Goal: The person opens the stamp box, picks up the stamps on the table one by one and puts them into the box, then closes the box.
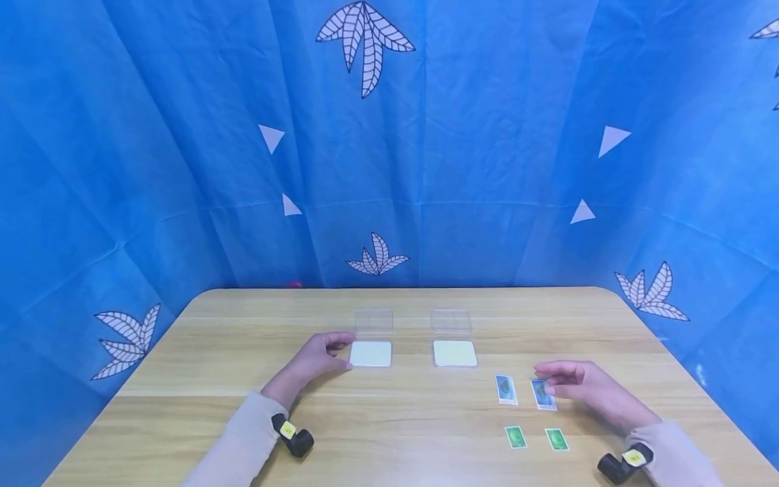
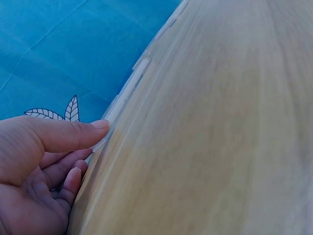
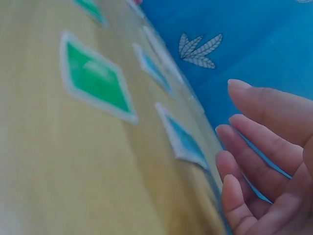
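My left hand (image 1: 319, 355) holds a shallow clear plastic case (image 1: 371, 354) with a white inside by its left end, thumb at the near corner and a finger at the far corner. In the left wrist view the thumb presses the rim of the case (image 2: 128, 93). Over on the right, my right hand (image 1: 581, 382) hovers with loosely bent fingers and nothing in them. Its thumb overlaps a blue stamp (image 1: 541, 399) in the head view. Another blue stamp (image 1: 506, 389) lies to the left, and two green stamps (image 1: 515, 437) (image 1: 556, 439) lie nearer me.
A second white-filled case (image 1: 455, 354) sits right of the first. Behind the cases lie two clear lids (image 1: 374, 319) (image 1: 451, 320). The wooden table (image 1: 395, 433) ends at a blue patterned curtain (image 1: 475, 135).
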{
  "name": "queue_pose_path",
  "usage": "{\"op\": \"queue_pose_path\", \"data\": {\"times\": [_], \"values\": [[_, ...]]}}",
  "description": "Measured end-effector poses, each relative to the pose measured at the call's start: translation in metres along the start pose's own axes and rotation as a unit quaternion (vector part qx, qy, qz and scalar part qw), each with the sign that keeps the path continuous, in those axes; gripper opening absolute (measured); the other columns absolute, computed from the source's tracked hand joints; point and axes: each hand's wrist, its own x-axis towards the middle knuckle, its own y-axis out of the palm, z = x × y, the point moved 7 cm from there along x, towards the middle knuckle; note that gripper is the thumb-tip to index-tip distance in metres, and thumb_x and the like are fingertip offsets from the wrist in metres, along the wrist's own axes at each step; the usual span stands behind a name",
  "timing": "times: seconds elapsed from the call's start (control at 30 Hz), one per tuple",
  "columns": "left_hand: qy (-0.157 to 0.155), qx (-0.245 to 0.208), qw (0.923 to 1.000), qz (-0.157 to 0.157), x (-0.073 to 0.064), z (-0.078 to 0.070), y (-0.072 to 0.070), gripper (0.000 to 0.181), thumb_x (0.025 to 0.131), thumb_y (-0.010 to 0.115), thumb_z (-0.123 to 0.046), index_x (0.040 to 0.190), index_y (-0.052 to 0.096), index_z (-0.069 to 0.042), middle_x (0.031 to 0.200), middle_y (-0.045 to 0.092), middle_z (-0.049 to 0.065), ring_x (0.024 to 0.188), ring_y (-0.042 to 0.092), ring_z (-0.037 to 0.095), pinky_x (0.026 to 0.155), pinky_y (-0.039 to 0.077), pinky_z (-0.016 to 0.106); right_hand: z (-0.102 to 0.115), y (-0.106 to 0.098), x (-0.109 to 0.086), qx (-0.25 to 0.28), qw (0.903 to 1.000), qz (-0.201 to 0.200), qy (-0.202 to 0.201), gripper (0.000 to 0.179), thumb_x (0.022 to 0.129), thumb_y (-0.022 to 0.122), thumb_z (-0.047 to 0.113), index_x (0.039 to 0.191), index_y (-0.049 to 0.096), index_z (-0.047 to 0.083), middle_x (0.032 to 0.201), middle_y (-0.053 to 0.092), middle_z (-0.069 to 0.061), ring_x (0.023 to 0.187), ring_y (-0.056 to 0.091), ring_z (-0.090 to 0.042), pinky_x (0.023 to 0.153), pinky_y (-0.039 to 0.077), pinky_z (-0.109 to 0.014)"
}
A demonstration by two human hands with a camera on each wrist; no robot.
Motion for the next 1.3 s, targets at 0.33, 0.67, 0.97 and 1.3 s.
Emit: {"op": "queue_pose_path", "data": {"times": [0.33, 0.67, 0.97, 1.3], "values": [[0.004, 0.007, 1.0, 0.001, 0.001, 0.002, -0.002, 0.055, 0.07, 0.08, -0.006, 0.122, 0.063, -0.014, 0.124, 0.061, 0.004, 0.115, 0.054, 0.024, 0.097, 0.045, 0.041, -0.01, -0.002, -0.004, -0.005, 0.999, -0.041, 0.016, 0.05, 0.088, 0.062, 0.012, 0.129, 0.047, -0.012, 0.125, 0.058, -0.017, 0.1, 0.058, -0.003, 0.086, 0.045, -0.014], [0.003, 0.007, 1.0, 0.004, 0.001, 0.001, -0.003, 0.055, 0.07, 0.08, -0.006, 0.122, 0.063, -0.015, 0.124, 0.061, 0.004, 0.115, 0.054, 0.024, 0.098, 0.045, 0.041, -0.013, -0.003, -0.004, -0.014, 0.9979, -0.057, 0.028, 0.05, 0.086, 0.065, 0.012, 0.128, 0.049, -0.01, 0.115, 0.061, -0.016, 0.096, 0.059, -0.007, 0.084, 0.047, -0.017], [0.002, 0.005, 1.0, -0.002, 0.002, 0.002, -0.003, 0.054, 0.07, 0.079, -0.006, 0.121, 0.064, -0.016, 0.124, 0.061, 0.002, 0.113, 0.054, 0.021, 0.097, 0.045, 0.04, -0.008, -0.003, -0.004, -0.025, 0.9972, -0.068, 0.017, 0.05, 0.085, 0.066, 0.011, 0.126, 0.05, -0.012, 0.106, 0.064, -0.012, 0.09, 0.059, -0.008, 0.08, 0.049, -0.018], [0.005, 0.005, 1.0, 0.003, 0.002, 0.002, 0.0, 0.054, 0.071, 0.079, -0.007, 0.122, 0.063, -0.014, 0.125, 0.061, 0.003, 0.115, 0.054, 0.022, 0.098, 0.045, 0.04, -0.01, -0.005, -0.004, -0.048, 0.9943, -0.092, 0.024, 0.047, 0.084, 0.068, 0.012, 0.122, 0.054, -0.011, 0.103, 0.061, -0.012, 0.086, 0.057, -0.005, 0.076, 0.05, -0.019]]}}
